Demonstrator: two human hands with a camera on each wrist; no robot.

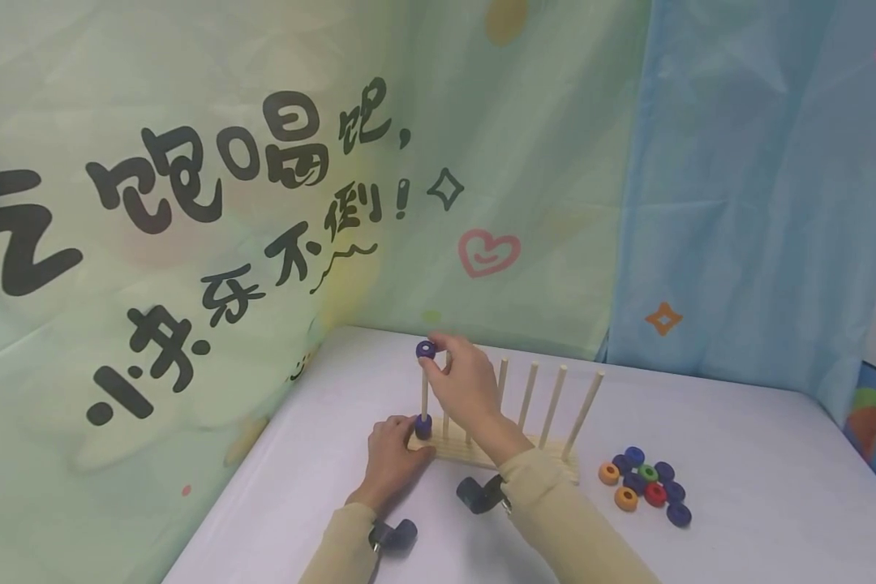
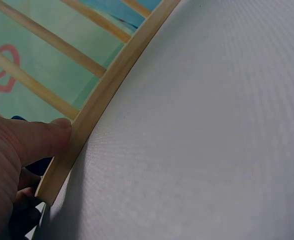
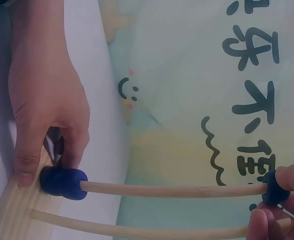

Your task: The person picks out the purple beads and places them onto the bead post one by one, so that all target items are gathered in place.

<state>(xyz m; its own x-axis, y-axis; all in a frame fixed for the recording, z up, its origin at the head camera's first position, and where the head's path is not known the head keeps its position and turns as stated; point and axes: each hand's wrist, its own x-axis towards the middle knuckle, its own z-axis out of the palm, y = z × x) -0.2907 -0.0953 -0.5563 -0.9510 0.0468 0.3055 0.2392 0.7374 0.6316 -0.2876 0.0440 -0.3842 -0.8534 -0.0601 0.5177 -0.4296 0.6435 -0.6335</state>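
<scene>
My right hand (image 1: 469, 388) pinches a dark blue bead (image 3: 271, 189) between thumb and fingers, at the top end of the leftmost peg (image 3: 177, 190). At the foot of that same peg, dark blue beads (image 1: 423, 428) sit stacked against the wooden base (image 2: 107, 95). My left hand (image 1: 392, 457) grips the left end of this base, its thumb along the front edge in the left wrist view and its other fingers partly hidden behind. Several upright pegs (image 1: 555, 405) stand in a row to the right, some covered by my right hand and wrist.
Right of the base lies a loose group of beads on the white table (image 1: 759, 454), among them orange (image 1: 625, 499), red (image 1: 655, 493), green (image 1: 648, 472) and several blue ones (image 1: 679, 514). Printed cloth (image 1: 540, 203) hangs behind and to the left of the table.
</scene>
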